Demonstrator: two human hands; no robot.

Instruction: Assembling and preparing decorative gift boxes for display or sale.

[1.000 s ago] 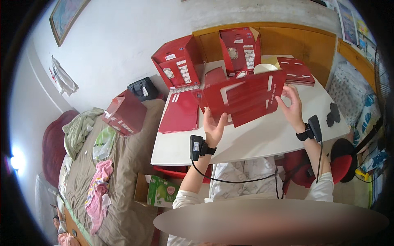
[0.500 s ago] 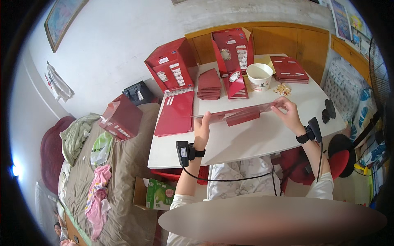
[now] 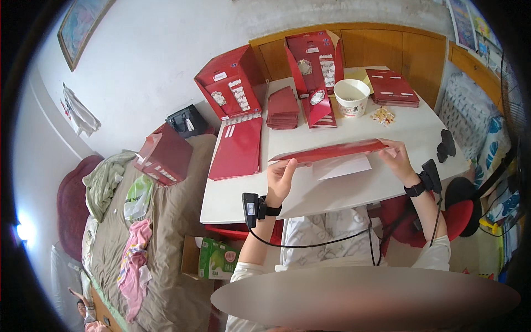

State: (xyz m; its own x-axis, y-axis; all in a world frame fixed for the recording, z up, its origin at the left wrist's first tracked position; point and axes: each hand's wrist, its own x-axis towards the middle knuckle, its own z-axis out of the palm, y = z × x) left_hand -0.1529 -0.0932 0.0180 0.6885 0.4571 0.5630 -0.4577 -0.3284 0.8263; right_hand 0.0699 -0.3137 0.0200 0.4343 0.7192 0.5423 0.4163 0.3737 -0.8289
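Between my two hands a flat red cardboard sheet [image 3: 332,151] is held up over the white table [image 3: 310,199], seen nearly edge-on. A white-sided flap [image 3: 344,167] hangs below its middle. My left hand [image 3: 280,180] grips the left end, thumb raised in front. At the other end my right hand [image 3: 399,160] pinches the sheet's edge; some of its fingertips are hidden. Beyond the sheet lie a stack of small red envelope-like pieces [image 3: 282,110] and a folded red card with a silver emblem [image 3: 318,109]. Larger flat red sheets [image 3: 237,149] lie at the left.
Two red display boxes [image 3: 229,83] [image 3: 315,61] stand at the back. A paper cup [image 3: 351,99], a small pile of bits [image 3: 383,115] and a red stack [image 3: 392,88] are back right. A black device [image 3: 446,145] lies at the right edge. A bed [image 3: 182,205] is at left.
The held sheet has tilted, so its red face shows more and the hanging flap now shows white instead of red. Both hands have shifted slightly right and still grip the ends.
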